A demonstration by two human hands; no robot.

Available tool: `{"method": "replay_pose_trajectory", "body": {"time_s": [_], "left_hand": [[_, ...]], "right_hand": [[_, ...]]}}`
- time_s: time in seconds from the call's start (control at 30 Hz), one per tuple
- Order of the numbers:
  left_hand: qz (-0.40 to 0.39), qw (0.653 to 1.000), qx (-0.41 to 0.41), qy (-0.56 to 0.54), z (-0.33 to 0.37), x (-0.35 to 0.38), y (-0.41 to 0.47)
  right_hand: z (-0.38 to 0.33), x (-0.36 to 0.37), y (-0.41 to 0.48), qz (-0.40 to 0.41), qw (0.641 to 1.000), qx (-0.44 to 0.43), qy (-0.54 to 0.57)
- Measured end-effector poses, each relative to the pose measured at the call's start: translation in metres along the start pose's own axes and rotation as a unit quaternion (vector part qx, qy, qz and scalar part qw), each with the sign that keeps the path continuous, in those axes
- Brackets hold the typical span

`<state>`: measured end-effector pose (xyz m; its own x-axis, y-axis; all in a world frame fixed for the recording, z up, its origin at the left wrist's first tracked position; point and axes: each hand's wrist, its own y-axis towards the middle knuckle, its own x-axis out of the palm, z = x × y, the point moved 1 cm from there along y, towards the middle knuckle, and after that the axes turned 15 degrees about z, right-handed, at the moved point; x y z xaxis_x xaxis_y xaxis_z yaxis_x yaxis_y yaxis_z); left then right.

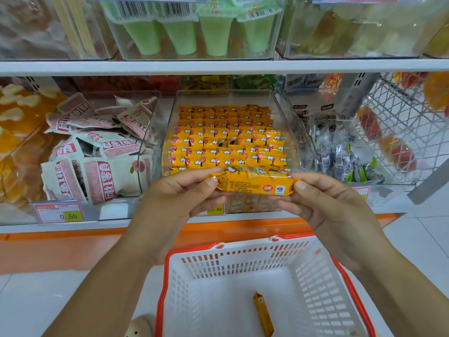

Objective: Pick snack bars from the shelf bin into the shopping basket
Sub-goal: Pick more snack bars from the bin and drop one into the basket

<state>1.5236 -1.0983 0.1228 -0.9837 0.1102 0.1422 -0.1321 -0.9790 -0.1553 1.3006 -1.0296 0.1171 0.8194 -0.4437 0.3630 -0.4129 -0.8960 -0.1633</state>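
1. The yellow snack bar [252, 183] is held level in the air, just in front of the clear shelf bin [167, 132] and above the far rim of the shopping basket [167, 263]. Both of its ends are covered by fingers [209, 182].
2. The left hand [179, 198] pinches the bar's left end, thumb on top and fingers curled beneath. The right hand [323, 205] pinches the right end the same way.
3. The hands and the bar hide the lower front of the bin and most of a yellow price tag [215, 209], where only "80" can be read.
4. Inside the bin, rows of yellow bars [226, 139] stand packed; the nearest row is partly hidden behind the held bar.
5. The basket's near side is cut off by the lower edge of the view. One yellow bar [263, 314] lies on its bottom, with open room all round it.
6. A pale rounded object [141, 324] left of the basket is cut off, and what it is cannot be told.
7. The bin is open on top, under the white shelf board [218, 66]. Pink-and-white packets [97, 152] crowd its left side and dark-wrapped packets [340, 154] its right.
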Motion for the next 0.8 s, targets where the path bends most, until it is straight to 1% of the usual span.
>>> {"method": "replay_pose_trajectory", "body": {"time_s": [0.1,0.2,0.27,0.33,0.43,0.5,0.67,0.8], "left_hand": [[-0.027,1.0,0.012,0.01,0.002,-0.002,0.0],[0.004,1.0,0.024,0.013,0.001,-0.001,0.0],[0.025,0.999,0.031,0.03,-0.001,0.002,0.0],[0.031,0.998,0.038,0.038,-0.002,0.006,-0.001],[0.045,0.997,0.054,0.044,-0.006,0.013,-0.002],[0.062,0.995,0.062,0.044,-0.008,0.016,-0.004],[0.08,0.995,0.065,0.007,-0.005,0.02,-0.008],[0.1,0.991,0.09,0.025,-0.005,0.02,-0.011]], "right_hand": [[-0.002,0.0,0.0,-0.014,1.0,0.001,0.003],[0.001,-0.001,0.002,0.006,0.999,-0.027,-0.032],[0.004,-0.003,0.003,0.024,0.995,-0.054,-0.078],[0.006,-0.003,0.003,0.022,0.992,-0.069,-0.105],[0.005,0.001,0.001,0.003,0.995,-0.066,-0.079],[0.007,0.002,0.001,0.004,0.995,-0.063,-0.071],[0.008,0.002,0.0,0.045,0.994,-0.075,-0.069],[0.008,0.002,-0.003,0.056,0.989,-0.11,-0.083]]}}
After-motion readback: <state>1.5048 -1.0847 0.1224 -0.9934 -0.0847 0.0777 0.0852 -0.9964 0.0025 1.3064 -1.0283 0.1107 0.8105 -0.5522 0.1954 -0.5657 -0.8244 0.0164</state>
